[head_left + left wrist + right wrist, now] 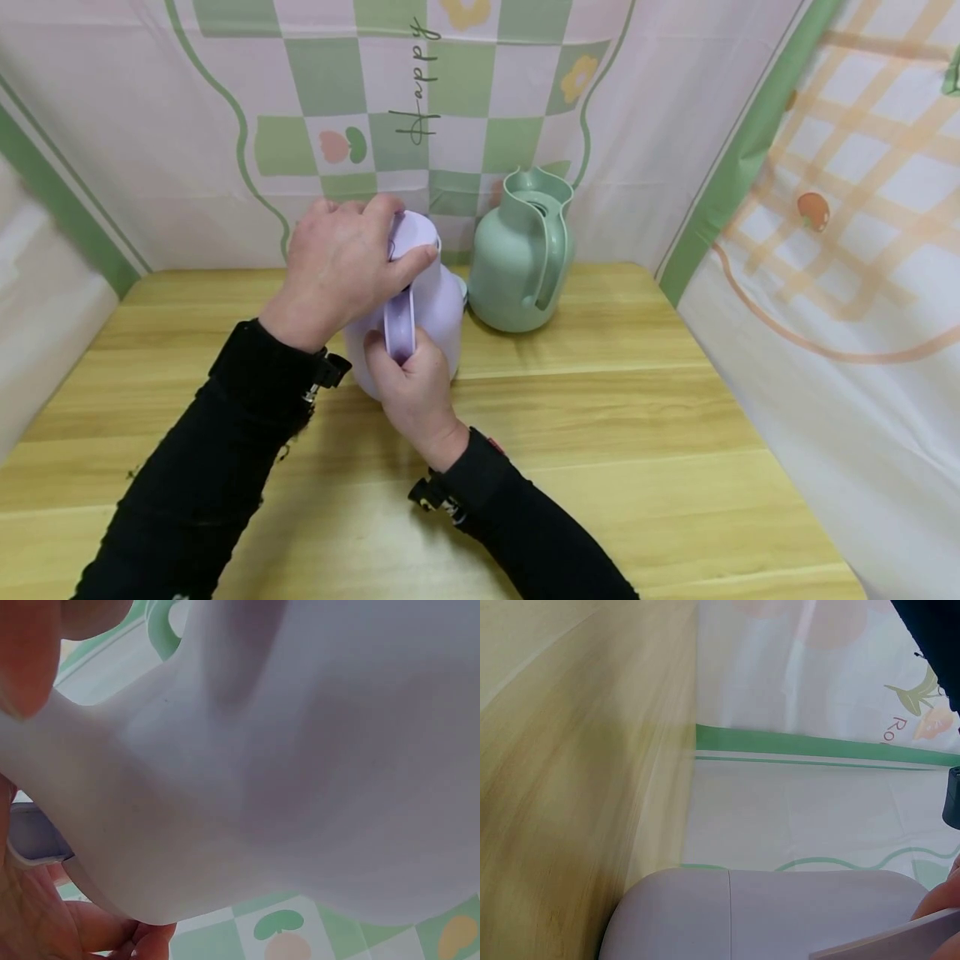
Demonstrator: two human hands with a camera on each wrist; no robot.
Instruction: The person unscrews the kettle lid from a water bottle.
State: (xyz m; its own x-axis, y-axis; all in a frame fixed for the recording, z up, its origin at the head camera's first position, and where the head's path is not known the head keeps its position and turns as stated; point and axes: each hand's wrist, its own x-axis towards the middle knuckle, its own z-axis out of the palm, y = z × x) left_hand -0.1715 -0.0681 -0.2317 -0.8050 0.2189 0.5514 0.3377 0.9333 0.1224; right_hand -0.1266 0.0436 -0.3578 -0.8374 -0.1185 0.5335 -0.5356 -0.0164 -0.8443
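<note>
A lilac vacuum jug [438,321] stands on the wooden table, its handle facing me. Over its top lies my left hand [337,258], fingers bent down the far side and thumb across the near edge, gripping the lilac lid [414,231]. Lower down, my right hand [416,392] holds the jug's handle [400,321] between thumb and fingers. Up close, the left wrist view shows the jug's pale body [247,787] with fingertips [30,660] at its neck. In the right wrist view the handle [900,941] meets my fingers at the lower right.
Right of the lilac jug, a green jug [498,271] stands close by, its handle also toward me. A small greyish rim [462,287] peeks out between them. Behind hangs a checked cloth [457,83], and more cloth [847,275] walls the right side of the table [600,467].
</note>
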